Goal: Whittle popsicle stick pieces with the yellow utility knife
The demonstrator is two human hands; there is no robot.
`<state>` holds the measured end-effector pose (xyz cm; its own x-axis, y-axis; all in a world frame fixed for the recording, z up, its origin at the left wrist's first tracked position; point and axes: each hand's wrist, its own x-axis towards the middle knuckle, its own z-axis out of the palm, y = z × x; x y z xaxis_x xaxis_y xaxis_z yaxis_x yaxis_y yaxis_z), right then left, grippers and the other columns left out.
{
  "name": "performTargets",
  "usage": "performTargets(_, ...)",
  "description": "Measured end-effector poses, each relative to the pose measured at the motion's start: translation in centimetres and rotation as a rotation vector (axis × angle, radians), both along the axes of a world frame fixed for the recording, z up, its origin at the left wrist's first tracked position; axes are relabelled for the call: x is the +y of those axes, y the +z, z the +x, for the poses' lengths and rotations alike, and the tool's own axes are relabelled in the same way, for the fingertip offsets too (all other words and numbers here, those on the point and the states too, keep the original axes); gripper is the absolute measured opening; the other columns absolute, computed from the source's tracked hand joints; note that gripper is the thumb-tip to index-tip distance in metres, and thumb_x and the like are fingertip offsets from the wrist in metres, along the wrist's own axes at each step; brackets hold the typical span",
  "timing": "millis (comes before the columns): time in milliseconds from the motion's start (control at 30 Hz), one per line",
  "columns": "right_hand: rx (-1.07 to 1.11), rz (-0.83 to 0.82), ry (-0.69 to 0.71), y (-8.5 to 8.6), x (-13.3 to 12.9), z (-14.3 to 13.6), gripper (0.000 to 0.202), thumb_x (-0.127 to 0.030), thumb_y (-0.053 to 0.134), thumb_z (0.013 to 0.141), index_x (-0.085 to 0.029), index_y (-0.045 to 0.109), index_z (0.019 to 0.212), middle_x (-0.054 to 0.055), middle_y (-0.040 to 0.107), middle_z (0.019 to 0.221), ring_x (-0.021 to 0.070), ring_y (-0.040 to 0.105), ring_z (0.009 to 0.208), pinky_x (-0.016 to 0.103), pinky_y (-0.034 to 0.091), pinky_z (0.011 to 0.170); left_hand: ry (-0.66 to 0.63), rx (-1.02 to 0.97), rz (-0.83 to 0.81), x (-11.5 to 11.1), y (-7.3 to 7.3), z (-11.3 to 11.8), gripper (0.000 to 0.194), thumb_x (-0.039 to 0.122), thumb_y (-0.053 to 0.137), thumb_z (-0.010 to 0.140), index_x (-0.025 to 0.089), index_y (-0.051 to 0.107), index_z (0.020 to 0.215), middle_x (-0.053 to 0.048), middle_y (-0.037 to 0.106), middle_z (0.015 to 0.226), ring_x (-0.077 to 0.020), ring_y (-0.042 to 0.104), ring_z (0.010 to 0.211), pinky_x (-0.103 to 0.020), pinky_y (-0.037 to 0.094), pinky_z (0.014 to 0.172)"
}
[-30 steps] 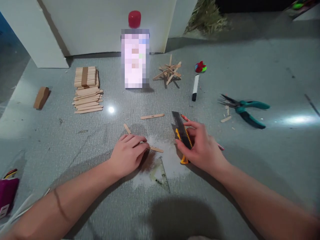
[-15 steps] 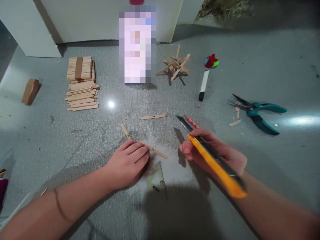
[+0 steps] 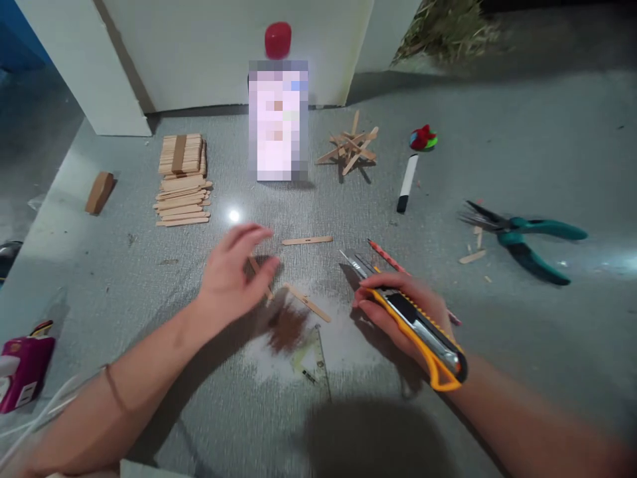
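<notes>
My right hand (image 3: 398,305) is closed around a yellow utility knife (image 3: 418,332), its blade out and pointing up and to the left. My left hand (image 3: 239,272) is raised over the table, thumb and fingers apart, with nothing in it. Below it lies a wooden craft stick (image 3: 261,279), partly covered by the hand. A second craft stick (image 3: 307,303) rests at a slant between the hands, and a third craft stick (image 3: 307,240) lies farther off; both bear a dark mark near the middle. A clear set square (image 3: 313,362) lies on the whitish patch nearer me.
Bundled craft sticks (image 3: 182,155) and loose ones (image 3: 183,202) lie at left. A stick assembly (image 3: 351,146), a white marker (image 3: 408,182), a red pencil (image 3: 385,253) and teal pliers (image 3: 532,242) lie at right. A blurred-out screen (image 3: 273,156) leans against the white panel (image 3: 209,60).
My left hand has lifted off the craft sticks and moved up and left, its fingers opening. A brown patch now shows where it lay. The knife has turned slightly in my right hand.
</notes>
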<state>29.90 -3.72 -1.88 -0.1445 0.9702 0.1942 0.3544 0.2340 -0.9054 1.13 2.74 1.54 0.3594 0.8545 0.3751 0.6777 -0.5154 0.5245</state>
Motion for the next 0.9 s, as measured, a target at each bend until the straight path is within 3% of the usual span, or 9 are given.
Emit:
performTargets(100,-0.038,0.051,0.015,-0.2,0.2,0.0,0.016,-0.022,0.07,0.087,-0.028,0.066,0.102,0.0,0.073,0.081,0.0182,0.072,0.065,0.03,0.06,0.063,0.222,-0.121,0.072,5.5,0.5,-0.1,0.039,0.032,0.07,0.091,0.023,0.054,0.126,-0.008,0.059,0.126,-0.02,0.063,0.106,-0.042,0.055,0.095)
performTargets(267,-0.02,0.057,0.047,-0.1,0.3,-0.2,0.014,-0.021,0.068,0.087,-0.026,0.065,0.1,-0.001,0.073,0.076,0.0169,0.071,0.062,0.028,0.058,0.058,0.363,-0.22,0.141,15.7,0.6,1.5,0.071,0.041,0.076,0.09,0.027,0.031,0.142,-0.01,0.04,0.148,-0.0183,0.05,0.121,-0.044,0.048,0.104)
performTargets(367,-0.01,0.042,0.058,0.0,0.4,-0.3,0.013,-0.022,0.067,0.088,-0.025,0.065,0.1,0.0,0.073,0.075,0.016,0.071,0.06,0.027,0.058,0.057,0.355,-0.254,0.161,19.0,0.8,3.0,0.061,0.039,0.07,0.095,0.033,0.033,0.144,-0.004,0.042,0.149,-0.0145,0.045,0.127,-0.037,0.044,0.106)
performTargets(667,0.017,0.005,0.063,0.3,0.6,-0.4,0.012,-0.021,0.066,0.086,-0.024,0.066,0.098,-0.002,0.072,0.073,0.0137,0.069,0.058,0.024,0.054,0.057,0.371,-0.203,0.154,20.7,1.3,4.5,0.043,0.038,0.069,0.096,0.027,0.044,0.129,0.002,0.056,0.13,-0.0119,0.042,0.108,-0.034,0.034,0.096)
performTargets(900,0.009,-0.028,0.062,0.5,0.6,-0.3,0.011,-0.021,0.065,0.087,-0.024,0.066,0.098,0.0,0.073,0.073,0.015,0.07,0.06,0.025,0.055,0.058,0.315,-0.206,0.164,21.0,1.6,4.1,0.033,0.027,0.061,0.1,0.023,0.048,0.131,0.002,0.06,0.132,-0.0085,0.05,0.11,-0.034,0.041,0.096)
